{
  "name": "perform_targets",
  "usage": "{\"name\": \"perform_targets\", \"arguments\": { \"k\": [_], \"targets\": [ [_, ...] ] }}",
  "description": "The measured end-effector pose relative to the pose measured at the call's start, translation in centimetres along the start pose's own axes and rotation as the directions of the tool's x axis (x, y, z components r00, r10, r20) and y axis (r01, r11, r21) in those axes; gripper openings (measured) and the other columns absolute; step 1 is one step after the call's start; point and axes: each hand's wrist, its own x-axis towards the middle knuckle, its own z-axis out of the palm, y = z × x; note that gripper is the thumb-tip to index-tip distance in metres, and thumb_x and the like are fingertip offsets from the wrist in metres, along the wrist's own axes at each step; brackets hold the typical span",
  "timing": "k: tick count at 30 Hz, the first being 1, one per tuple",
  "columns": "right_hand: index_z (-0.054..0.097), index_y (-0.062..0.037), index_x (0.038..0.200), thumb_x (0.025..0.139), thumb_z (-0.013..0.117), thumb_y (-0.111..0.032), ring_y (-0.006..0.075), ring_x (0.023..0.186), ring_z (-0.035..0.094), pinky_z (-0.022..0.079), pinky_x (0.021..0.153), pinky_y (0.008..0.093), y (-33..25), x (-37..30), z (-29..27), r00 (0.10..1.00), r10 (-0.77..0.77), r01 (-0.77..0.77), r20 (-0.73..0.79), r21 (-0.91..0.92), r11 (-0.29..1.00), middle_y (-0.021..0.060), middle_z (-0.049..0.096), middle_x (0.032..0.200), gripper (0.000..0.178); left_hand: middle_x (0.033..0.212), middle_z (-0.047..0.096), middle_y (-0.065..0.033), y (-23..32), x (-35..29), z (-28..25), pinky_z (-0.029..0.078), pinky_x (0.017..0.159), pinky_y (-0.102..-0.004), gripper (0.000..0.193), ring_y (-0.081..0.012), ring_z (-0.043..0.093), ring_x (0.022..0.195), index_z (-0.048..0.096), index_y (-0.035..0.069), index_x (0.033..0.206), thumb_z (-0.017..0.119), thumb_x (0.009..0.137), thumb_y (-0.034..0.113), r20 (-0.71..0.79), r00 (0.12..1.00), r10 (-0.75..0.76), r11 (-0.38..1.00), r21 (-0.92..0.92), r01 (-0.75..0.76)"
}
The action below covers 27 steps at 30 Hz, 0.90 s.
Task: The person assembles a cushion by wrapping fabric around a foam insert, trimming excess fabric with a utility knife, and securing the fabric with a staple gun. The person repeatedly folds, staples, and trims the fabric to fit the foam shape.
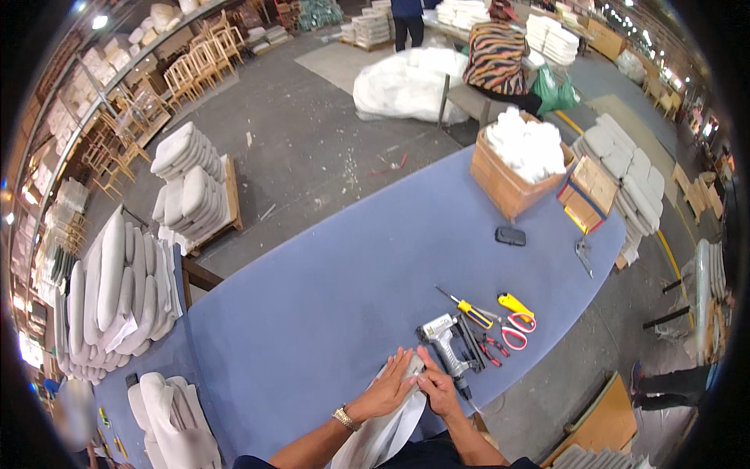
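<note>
A light grey padded piece with loose white fabric (383, 438) lies at the table's near edge against my body. My left hand (391, 387) rests flat across its far end, fingers stretched out together. At that same end, my right hand (439, 391) has its fingers curled and pinched on the fabric's edge. Just beyond the right hand lies a silver staple gun (447, 338), held by neither hand. Around it are a yellow-handled screwdriver (475, 314), a yellow utility knife (516, 306), scissors with red and white handles (516, 336) and red-and-black pliers (494, 352).
The blue-covered table (312, 289) carries a carton of white stuffing (508, 176), a smaller box (590, 191) and a dark case (510, 235). Grey cushions (117, 289) are stacked at left. Farther off, a person in a striped top (498, 59) sits near white bundles.
</note>
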Motion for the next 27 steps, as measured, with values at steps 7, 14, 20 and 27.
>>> {"name": "perform_targets", "arguments": {
  "k": [7,14,20,27],
  "targets": [
    [0.071,0.0064,0.092,0.101,0.059,-0.006,0.0213,0.145,0.035,0.033,0.112,0.0338,0.4,0.3,-1.0,0.998,0.033,-0.038,0.055,0.094,0.995,0.0188,0.034,0.169,0.019,0.167,0.016,-0.0361,0.2,0.3,0.2,0.017,0.130,-0.0458,0.072,-0.0458,0.014,0.159,0.011,-0.007,0.163,0.040,0.113,0.035,-0.031,0.983,0.182,0.970,0.169,-0.174],
    [0.073,0.0048,0.094,0.101,0.062,-0.009,0.0150,0.131,0.054,0.045,0.105,0.0329,-0.1,0.4,-2.4,0.990,0.056,-0.067,0.132,0.077,0.995,0.0184,0.041,0.165,0.019,0.163,0.027,-0.0370,3.3,-0.1,0.3,0.030,0.125,-0.0511,0.070,-0.0492,0.028,0.153,0.018,-0.009,0.160,0.045,0.110,0.032,-0.097,0.988,0.119,0.939,0.335,-0.080],
    [0.067,-0.0010,0.114,0.089,0.074,-0.004,0.0261,0.114,0.064,0.051,0.095,0.0410,0.9,2.2,-3.7,0.975,-0.006,-0.079,-0.220,-0.376,0.923,0.0169,0.064,0.137,0.026,0.164,0.028,-0.0333,4.0,-0.4,0.9,0.034,0.124,-0.0488,0.071,-0.0503,0.035,0.149,0.017,-0.005,0.162,0.044,0.110,0.037,-0.129,0.991,0.032,0.918,0.395,0.022],
    [0.059,-0.0108,0.131,0.069,0.082,-0.007,0.0386,0.112,0.060,0.047,0.091,0.0502,6.6,4.9,-4.2,0.977,-0.211,0.054,-0.020,-0.939,0.340,0.0152,0.064,0.123,0.066,0.167,0.028,-0.0271,4.2,0.0,1.8,0.044,0.115,-0.0550,0.069,-0.0506,0.041,0.146,0.019,0.008,0.165,0.040,0.110,0.045,-0.152,0.987,-0.058,0.914,0.390,0.114]
  ]
}}
